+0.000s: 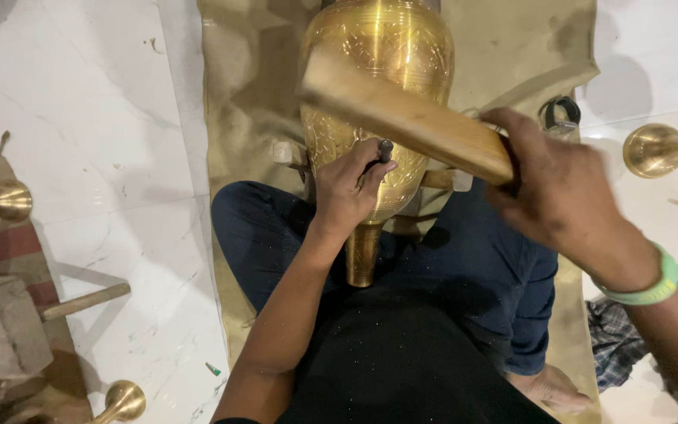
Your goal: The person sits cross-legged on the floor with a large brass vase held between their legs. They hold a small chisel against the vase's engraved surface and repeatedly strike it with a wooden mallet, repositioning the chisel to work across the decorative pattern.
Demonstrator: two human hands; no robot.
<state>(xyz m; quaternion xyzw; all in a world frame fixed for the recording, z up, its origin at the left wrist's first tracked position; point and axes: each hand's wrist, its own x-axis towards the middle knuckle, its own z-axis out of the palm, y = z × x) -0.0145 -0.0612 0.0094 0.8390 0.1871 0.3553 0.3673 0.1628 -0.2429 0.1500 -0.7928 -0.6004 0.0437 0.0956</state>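
Observation:
A large engraved brass vase point(378, 55) lies on its side across my lap, its narrow neck point(363, 255) pointing toward me. My left hand point(351, 188) rests on the vase's lower body and pinches a small dark metal chisel point(384, 151) against the surface. My right hand point(559, 188) grips a thick wooden mallet point(402, 114), raised at a slant above the vase and the chisel. A green band point(653, 286) circles my right wrist.
A tan cloth point(512, 47) lies under the vase on a white marble floor point(103, 118). Brass pieces lie at the right point(657, 149), left point(5, 200) and bottom left point(123, 400). A stone block point(1, 326) and wooden handle point(84, 302) sit at the left.

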